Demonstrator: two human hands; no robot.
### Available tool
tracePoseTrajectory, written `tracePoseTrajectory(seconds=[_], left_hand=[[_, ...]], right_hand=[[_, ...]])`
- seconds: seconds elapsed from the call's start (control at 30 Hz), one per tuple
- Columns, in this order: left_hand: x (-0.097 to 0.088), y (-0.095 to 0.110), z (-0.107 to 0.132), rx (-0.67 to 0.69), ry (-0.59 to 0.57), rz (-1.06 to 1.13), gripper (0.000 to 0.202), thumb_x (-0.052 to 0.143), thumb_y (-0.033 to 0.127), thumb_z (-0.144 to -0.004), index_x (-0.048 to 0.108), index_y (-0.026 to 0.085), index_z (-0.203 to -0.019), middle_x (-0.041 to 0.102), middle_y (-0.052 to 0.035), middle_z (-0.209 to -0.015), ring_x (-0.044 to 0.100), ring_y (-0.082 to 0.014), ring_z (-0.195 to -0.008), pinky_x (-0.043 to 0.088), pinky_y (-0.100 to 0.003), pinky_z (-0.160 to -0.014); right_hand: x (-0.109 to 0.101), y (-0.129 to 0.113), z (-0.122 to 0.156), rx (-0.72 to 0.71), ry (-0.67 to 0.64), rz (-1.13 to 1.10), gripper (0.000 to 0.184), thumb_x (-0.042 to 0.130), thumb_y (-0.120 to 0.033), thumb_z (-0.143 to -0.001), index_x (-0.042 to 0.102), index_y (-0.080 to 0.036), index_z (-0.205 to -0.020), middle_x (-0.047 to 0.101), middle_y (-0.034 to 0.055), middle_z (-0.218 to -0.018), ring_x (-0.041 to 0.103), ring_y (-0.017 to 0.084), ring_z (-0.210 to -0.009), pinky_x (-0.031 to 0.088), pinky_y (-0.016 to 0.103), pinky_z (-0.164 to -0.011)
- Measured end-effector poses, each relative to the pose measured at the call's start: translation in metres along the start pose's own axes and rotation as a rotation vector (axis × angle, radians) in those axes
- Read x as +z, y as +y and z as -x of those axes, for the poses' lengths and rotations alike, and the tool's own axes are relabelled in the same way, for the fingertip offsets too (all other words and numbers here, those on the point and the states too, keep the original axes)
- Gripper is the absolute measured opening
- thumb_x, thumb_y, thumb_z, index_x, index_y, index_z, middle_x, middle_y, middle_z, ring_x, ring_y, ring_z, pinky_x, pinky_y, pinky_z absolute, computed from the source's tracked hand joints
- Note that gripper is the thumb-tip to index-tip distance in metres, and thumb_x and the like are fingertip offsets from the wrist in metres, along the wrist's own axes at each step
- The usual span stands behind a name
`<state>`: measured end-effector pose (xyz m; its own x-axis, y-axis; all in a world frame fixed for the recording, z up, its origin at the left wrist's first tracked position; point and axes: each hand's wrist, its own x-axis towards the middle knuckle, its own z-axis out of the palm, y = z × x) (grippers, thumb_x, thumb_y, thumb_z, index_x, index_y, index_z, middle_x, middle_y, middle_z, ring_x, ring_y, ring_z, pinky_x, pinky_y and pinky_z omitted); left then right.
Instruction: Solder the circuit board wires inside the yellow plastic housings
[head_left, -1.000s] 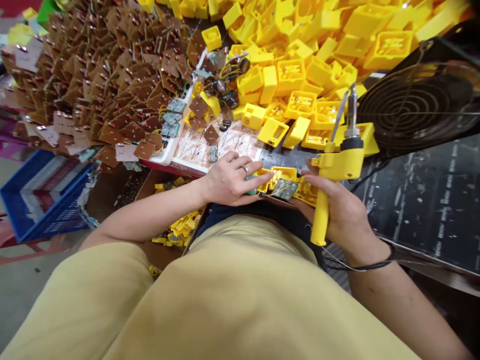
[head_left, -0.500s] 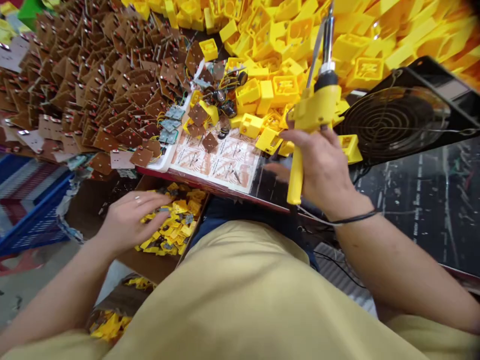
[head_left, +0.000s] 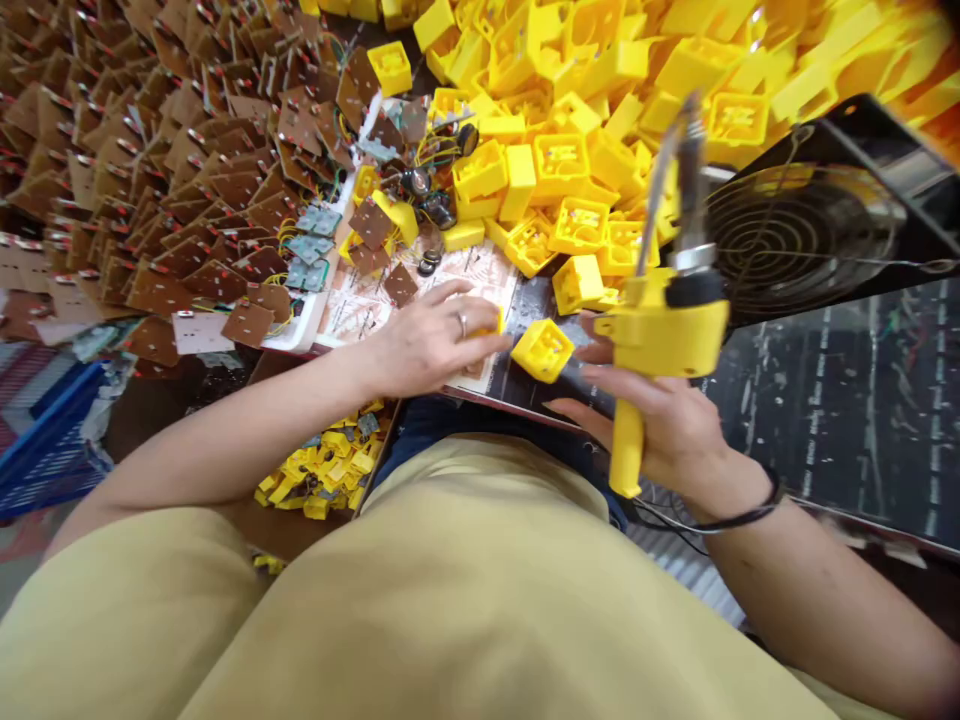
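Note:
My right hand (head_left: 660, 425) grips a yellow soldering gun (head_left: 664, 320) by its handle, tip pointing up and away toward the fan. My left hand (head_left: 431, 340), with a ring on one finger, lies on the patterned mat (head_left: 375, 300) at the table's near edge. Its fingers are curled over a small yellow part, mostly hidden. A yellow plastic housing (head_left: 543, 350) sits on the table between my two hands, just right of my left fingertips.
A big heap of yellow housings (head_left: 600, 90) fills the back. Brown circuit boards (head_left: 150, 150) are piled at the left. A black wire-guarded fan (head_left: 802, 235) stands at the right. A box of assembled yellow parts (head_left: 322, 470) sits below the table edge. A blue crate (head_left: 45, 440) is far left.
My left hand came up from the box under the table onto the mat. My right hand lowered the soldering gun toward the table edge. A yellow housing now lies between the hands.

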<state>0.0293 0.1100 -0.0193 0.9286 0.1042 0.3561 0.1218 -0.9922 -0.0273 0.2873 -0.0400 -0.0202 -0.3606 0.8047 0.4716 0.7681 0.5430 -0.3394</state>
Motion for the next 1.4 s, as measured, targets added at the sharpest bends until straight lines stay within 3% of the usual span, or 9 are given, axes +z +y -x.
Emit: tracePoseTrajectory(seconds=[0.23, 0.4, 0.5, 0.67, 0.83, 0.97, 1.07, 1.23, 1.4], left_hand=[[-0.009, 0.026, 0.017, -0.321, -0.025, 0.219, 0.074, 0.058, 0.051, -0.094, 0.038, 0.010, -0.153, 0.048, -0.0249, -0.154, 0.047, -0.0358, -0.144, 0.043, -0.053, -0.116], [-0.009, 0.024, 0.001, -0.355, -0.131, 0.024, 0.056, 0.060, 0.049, -0.094, 0.058, 0.014, -0.138, 0.071, -0.0151, -0.123, 0.067, -0.0330, -0.110, 0.053, -0.047, -0.094], [-0.018, 0.021, -0.001, -0.409, -0.194, -0.116, 0.054, 0.064, 0.053, -0.091, 0.065, 0.016, -0.130, 0.072, -0.0144, -0.112, 0.067, -0.0357, -0.100, 0.052, -0.047, -0.083], [-0.028, 0.025, 0.005, -0.311, -0.270, -0.021, 0.048, 0.058, 0.047, -0.096, 0.064, 0.017, -0.132, 0.073, -0.0121, -0.107, 0.068, -0.0309, -0.095, 0.050, -0.042, -0.082], [-0.004, 0.048, -0.003, -0.316, -0.045, 0.058, 0.079, 0.049, 0.072, -0.092, 0.059, 0.009, -0.139, 0.066, -0.0216, -0.129, 0.062, -0.0380, -0.115, 0.047, -0.051, -0.096], [0.014, 0.057, -0.012, -0.316, -0.065, 0.032, 0.057, 0.054, 0.045, -0.100, 0.056, 0.005, -0.140, 0.069, -0.0211, -0.124, 0.062, -0.0339, -0.114, 0.048, -0.045, -0.093], [0.012, 0.049, -0.013, -0.282, -0.097, 0.025, 0.052, 0.057, 0.036, -0.099, 0.055, 0.005, -0.141, 0.068, -0.0209, -0.124, 0.062, -0.0330, -0.115, 0.048, -0.044, -0.095], [0.001, 0.016, -0.036, -0.317, -0.052, 0.111, 0.058, 0.054, 0.060, -0.096, 0.062, 0.015, -0.132, 0.067, -0.0146, -0.123, 0.059, -0.0329, -0.116, 0.048, -0.049, -0.098], [0.017, -0.031, -0.079, -0.481, -0.207, 0.051, 0.031, 0.047, 0.035, -0.103, 0.070, 0.015, -0.106, 0.066, -0.0150, -0.118, 0.052, -0.0317, -0.119, 0.047, -0.049, -0.091]], right_hand=[[0.019, -0.007, -0.002, 0.088, 0.106, -0.010, 0.066, 0.072, -0.051, -0.090, 0.041, -0.023, -0.141, 0.066, 0.0124, -0.121, 0.069, 0.029, -0.110, 0.062, 0.044, -0.088], [0.035, -0.012, -0.007, 0.151, 0.215, 0.237, 0.045, 0.068, -0.033, -0.094, 0.049, -0.024, -0.133, 0.069, 0.0068, -0.104, 0.071, 0.021, -0.079, 0.057, 0.030, -0.064], [0.033, -0.019, -0.006, 0.205, 0.286, 0.329, 0.053, 0.075, -0.043, -0.090, 0.051, -0.022, -0.132, 0.070, 0.0072, -0.098, 0.071, 0.022, -0.077, 0.056, 0.030, -0.061], [0.013, -0.025, -0.009, 0.218, 0.275, 0.120, 0.051, 0.066, -0.047, -0.096, 0.044, -0.026, -0.136, 0.070, 0.0047, -0.111, 0.071, 0.013, -0.073, 0.059, 0.023, -0.060], [0.006, 0.013, -0.040, 0.219, 0.200, 0.483, 0.048, 0.070, -0.048, -0.092, 0.057, -0.018, -0.127, 0.071, 0.0124, -0.103, 0.071, 0.028, -0.092, 0.060, 0.041, -0.079], [0.015, 0.028, -0.053, 0.237, 0.131, 0.498, 0.028, 0.054, -0.031, -0.100, 0.060, -0.021, -0.125, 0.071, 0.0112, -0.104, 0.069, 0.025, -0.082, 0.055, 0.035, -0.066], [0.011, 0.014, -0.036, 0.285, 0.184, 0.437, 0.029, 0.053, -0.029, -0.101, 0.054, -0.021, -0.128, 0.071, 0.0091, -0.111, 0.069, 0.019, -0.078, 0.054, 0.031, -0.064], [-0.007, -0.018, 0.005, 0.281, 0.184, 0.346, 0.034, 0.067, -0.037, -0.096, 0.053, -0.022, -0.124, 0.071, 0.0015, -0.090, 0.066, 0.015, -0.063, 0.049, 0.026, -0.054], [-0.009, -0.007, 0.009, 0.096, 0.087, 0.359, 0.054, 0.066, -0.061, -0.091, 0.054, -0.022, -0.126, 0.070, 0.0067, -0.093, 0.068, 0.028, -0.088, 0.056, 0.043, -0.079]])
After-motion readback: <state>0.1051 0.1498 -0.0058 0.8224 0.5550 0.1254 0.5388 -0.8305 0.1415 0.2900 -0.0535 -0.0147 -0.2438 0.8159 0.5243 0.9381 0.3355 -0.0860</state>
